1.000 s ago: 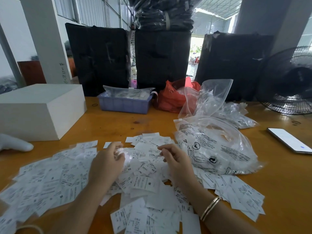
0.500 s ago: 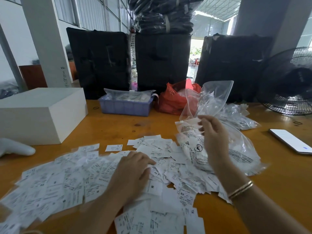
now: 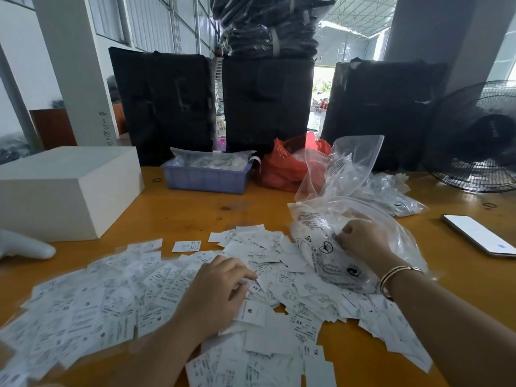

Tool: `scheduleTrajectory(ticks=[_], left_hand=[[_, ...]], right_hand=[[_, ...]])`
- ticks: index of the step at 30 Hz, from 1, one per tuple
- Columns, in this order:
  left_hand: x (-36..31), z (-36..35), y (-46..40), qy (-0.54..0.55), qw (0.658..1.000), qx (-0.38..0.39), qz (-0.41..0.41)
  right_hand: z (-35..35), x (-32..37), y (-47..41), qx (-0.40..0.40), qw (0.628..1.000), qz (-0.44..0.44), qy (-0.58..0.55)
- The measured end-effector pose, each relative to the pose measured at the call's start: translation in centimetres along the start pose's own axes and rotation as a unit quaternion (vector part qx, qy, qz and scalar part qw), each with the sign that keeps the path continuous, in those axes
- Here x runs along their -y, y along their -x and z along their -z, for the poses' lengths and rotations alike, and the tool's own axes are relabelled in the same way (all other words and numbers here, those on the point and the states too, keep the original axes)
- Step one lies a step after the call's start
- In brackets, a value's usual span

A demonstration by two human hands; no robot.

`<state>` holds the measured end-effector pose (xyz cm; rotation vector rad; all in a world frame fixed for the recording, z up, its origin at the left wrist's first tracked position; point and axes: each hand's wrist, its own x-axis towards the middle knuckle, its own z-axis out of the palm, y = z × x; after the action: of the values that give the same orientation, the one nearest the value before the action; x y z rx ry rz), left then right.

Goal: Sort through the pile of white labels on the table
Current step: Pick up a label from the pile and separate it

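A wide pile of white labels (image 3: 117,303) with printed size letters covers the near part of the wooden table (image 3: 195,213). My left hand (image 3: 215,294) lies palm down on the middle of the pile, fingers curled onto the labels. My right hand (image 3: 363,238), with a gold bangle on its wrist, rests on a clear printed plastic bag (image 3: 329,252) at the pile's right edge, fingers bent against the plastic. I cannot tell whether either hand pinches anything.
A white box (image 3: 64,191) stands at the left, a white rounded object (image 3: 25,247) near the left edge. At the back are a blue tray (image 3: 206,180), a red bag (image 3: 284,169), more clear bags (image 3: 391,194), black bundles and a fan (image 3: 480,141). A phone (image 3: 480,234) lies right.
My left hand slid right onto the pile's middle. My right hand rose to the clear bag's top, then came down onto its lower part.
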<state>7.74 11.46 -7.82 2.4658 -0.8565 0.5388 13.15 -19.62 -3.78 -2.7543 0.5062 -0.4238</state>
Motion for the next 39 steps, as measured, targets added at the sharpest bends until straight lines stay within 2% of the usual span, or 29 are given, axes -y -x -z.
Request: scheduleTrajectory(ticks=[6,10,13,16,18,20,22,26,29,31,33,36,39], left_hand=[[0.0,0.0,0.0,0.009,1.0,-0.004,0.003],[-0.1,-0.1,-0.2,0.027,0.999,-0.009,0.024],[-0.3,0.2,-0.3,0.084,0.994,-0.044,0.057],[-0.7,0.8,-0.3,0.167,0.977,-0.085,0.102],[-0.9,1.3,-0.2,0.235,0.961,-0.086,0.119],[-1.3,1.8,-0.1,0.304,0.943,-0.055,0.125],[-1.6,2.0,-0.2,0.329,0.933,-0.037,0.137],[-1.4,1.6,-0.7,0.325,0.922,-0.086,0.191],[-1.1,1.5,-0.7,0.385,0.884,-0.13,0.231],[-1.0,1.6,-0.8,0.414,0.86,-0.161,0.251],[-0.8,1.7,-0.9,0.405,0.856,-0.181,0.264],[-0.6,1.7,-0.8,0.375,0.863,-0.196,0.275],[-0.4,1.6,-0.8,0.36,0.864,-0.2,0.289]], right_hand=[[0.5,0.5,1.0,-0.054,0.983,-0.003,-0.176],[1.8,3.1,2.7,-0.073,0.94,0.026,-0.331],[2.7,6.1,5.5,-0.038,0.858,0.077,-0.507],[1.9,8.6,8.6,0.067,0.766,0.104,-0.631],[0.6,9.8,10.5,0.124,0.746,0.114,-0.644],[-1.0,10.5,11.8,0.151,0.761,0.121,-0.619],[-2.2,10.7,12.5,0.172,0.772,0.137,-0.596],[-3.2,10.7,13.0,0.194,0.777,0.13,-0.585],[-3.6,10.7,13.1,0.156,0.788,0.115,-0.584],[-3.7,10.5,12.9,0.085,0.82,0.117,-0.554],[-3.7,10.3,12.6,0.03,0.877,0.136,-0.461],[-4.2,10.1,12.2,0.009,0.937,0.174,-0.304],[-4.5,10.0,12.1,0.015,0.962,0.202,-0.182]])
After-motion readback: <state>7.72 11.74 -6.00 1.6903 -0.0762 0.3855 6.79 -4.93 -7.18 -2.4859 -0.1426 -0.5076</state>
